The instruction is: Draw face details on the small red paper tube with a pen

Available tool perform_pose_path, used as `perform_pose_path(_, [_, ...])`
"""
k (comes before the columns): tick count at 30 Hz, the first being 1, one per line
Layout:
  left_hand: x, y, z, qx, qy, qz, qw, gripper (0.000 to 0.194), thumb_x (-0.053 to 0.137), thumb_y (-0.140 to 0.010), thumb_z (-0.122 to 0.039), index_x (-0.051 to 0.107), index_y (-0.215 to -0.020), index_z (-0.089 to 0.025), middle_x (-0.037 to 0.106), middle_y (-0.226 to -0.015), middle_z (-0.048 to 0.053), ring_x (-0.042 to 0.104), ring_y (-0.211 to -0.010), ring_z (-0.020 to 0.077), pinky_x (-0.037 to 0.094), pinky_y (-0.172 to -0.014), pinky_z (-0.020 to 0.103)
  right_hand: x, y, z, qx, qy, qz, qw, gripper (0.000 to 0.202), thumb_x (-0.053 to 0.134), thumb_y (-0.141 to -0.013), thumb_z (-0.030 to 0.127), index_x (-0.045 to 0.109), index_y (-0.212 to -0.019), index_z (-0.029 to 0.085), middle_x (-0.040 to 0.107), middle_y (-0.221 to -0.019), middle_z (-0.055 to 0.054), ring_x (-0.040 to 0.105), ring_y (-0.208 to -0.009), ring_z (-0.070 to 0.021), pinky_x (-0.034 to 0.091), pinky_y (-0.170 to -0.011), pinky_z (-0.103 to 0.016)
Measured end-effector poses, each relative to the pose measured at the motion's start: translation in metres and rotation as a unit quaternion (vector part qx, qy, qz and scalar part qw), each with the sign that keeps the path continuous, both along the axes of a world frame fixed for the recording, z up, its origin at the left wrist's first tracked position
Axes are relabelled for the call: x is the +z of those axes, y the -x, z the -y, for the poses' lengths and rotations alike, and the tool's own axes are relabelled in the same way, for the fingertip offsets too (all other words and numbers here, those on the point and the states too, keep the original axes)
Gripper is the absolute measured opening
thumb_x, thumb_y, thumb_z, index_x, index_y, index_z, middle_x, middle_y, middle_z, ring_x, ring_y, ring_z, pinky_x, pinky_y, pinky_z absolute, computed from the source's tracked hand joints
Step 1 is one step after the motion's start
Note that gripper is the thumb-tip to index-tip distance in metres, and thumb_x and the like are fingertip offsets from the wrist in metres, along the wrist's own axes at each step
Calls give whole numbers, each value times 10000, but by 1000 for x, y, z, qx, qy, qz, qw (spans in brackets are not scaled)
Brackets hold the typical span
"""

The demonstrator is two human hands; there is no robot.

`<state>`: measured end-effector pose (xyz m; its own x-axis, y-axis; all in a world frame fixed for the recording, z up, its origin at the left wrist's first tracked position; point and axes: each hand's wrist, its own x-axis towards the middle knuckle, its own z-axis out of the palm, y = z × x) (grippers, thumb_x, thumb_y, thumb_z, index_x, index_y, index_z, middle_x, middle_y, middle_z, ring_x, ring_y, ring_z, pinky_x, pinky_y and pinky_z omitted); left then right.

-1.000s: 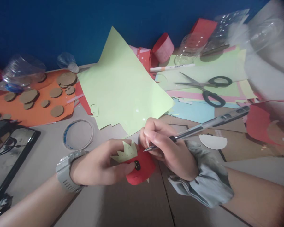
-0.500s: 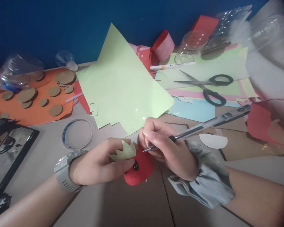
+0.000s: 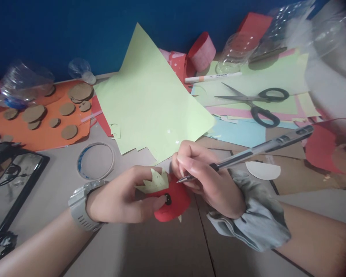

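Red paper [image 3: 175, 206] is pinched by the left hand [image 3: 123, 198], the right hand [image 3: 209, 179] gripping a pen [image 3: 253, 151] slanting tip-down leftward.

Grey table [image 3: 108, 248], tape ring [image 3: 80, 163], orange paper [image 3: 46, 140]

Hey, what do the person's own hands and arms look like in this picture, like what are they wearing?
The left hand has a chunky pale grey wristwatch at its wrist, with a slotted strap; its dial can't be read. At the wrist of the right hand is a wide, gathered grey-green fabric scrunchie. No gloves or sleeves show.
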<state>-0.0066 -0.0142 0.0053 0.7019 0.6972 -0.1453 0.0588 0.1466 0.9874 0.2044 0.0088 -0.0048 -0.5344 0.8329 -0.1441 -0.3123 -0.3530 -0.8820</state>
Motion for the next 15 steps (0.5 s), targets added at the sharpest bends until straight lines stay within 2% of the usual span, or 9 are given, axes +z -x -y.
perform_pose_path(5, [4,-1,-3,22,-16,-19,999,121,665,-914,-130,589,-851,-200,771,-798,80,742,-702,205,572,-625,268,-3,-1,1,-3,-6,-19,1000,341,642,-1047,343,525,-748,227,478,-662,64,282,-492,-85,203,-459,-251])
perform_pose_path(11, [4,-1,-2,20,0,-18,1000,99,666,-969,-180,615,-885,-189,818,-852,129,803,-742,243,610,-647,298,-6,-2,6,-101,-42,-20,994,320,646,-1058,332,566,-766,229,529,-688,53,285,-488,-93,212,-454,-277])
perform_pose_path(15, [6,-3,-6,1,-3,-48,999,63,730,-937,-209,703,-908,-161,856,-898,135,810,-781,229,633,-706,289,-8,-2,7,-110,-55,-22,992,319,642,-1070,313,572,-771,229,528,-685,48,305,-505,-102,256,-485,-295])
